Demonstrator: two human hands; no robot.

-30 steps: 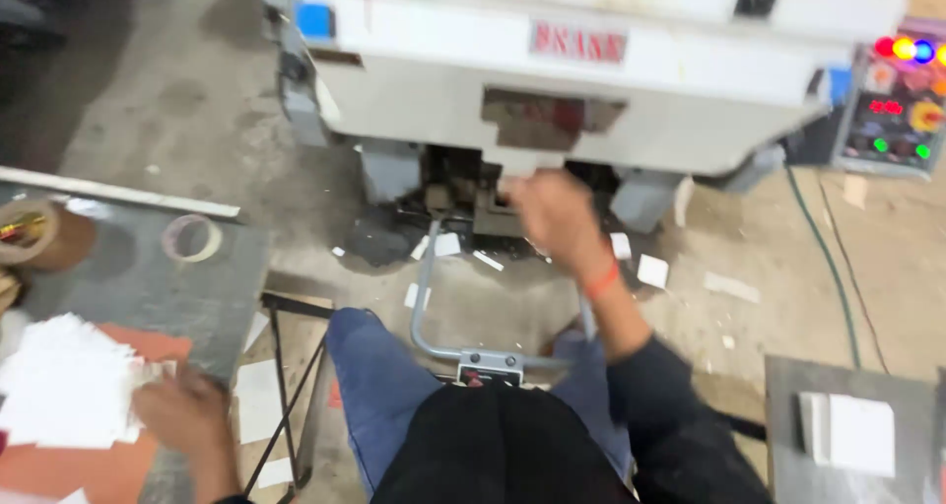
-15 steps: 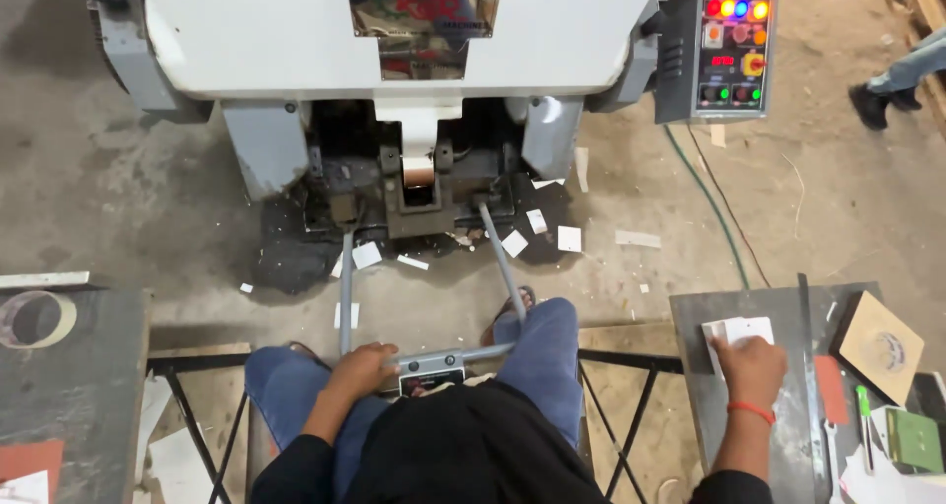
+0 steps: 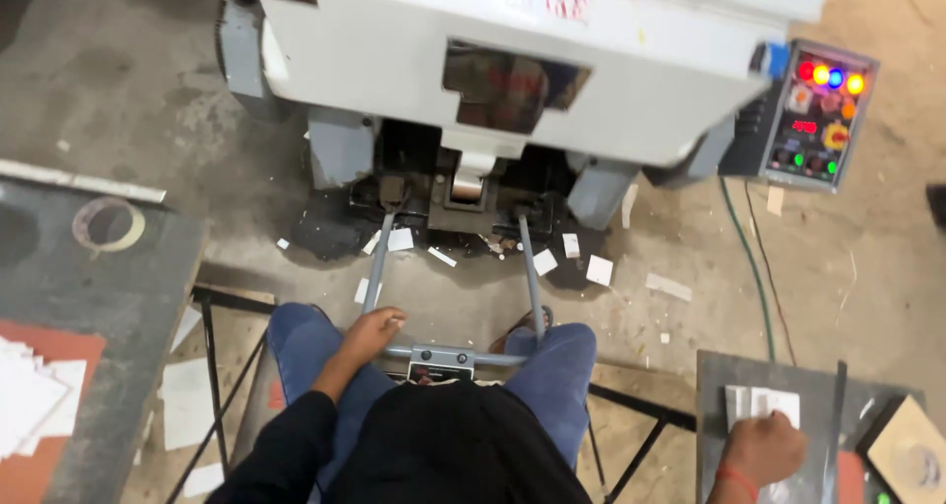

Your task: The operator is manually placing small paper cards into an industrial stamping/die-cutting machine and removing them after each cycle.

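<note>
- Concrete floor (image 3: pixel 148 120) strewn with paper scraps; grey machine (image 3: pixel 512 61) ahead.
- Left hand (image 3: pixel 372 333), grip closed on the grey handle bar (image 3: pixel 448 354) between the knees.
- Right hand (image 3: pixel 764 450) rests loosely curled on white cards (image 3: pixel 764 403) on the right desk (image 3: pixel 719 386).

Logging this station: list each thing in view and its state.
Left hand: closed on the grey handle bar.
Right hand: resting on white cards on the right table.
Control panel: lights lit.
Tape roll: lying flat.
Paper scraps: scattered on floor.
</note>
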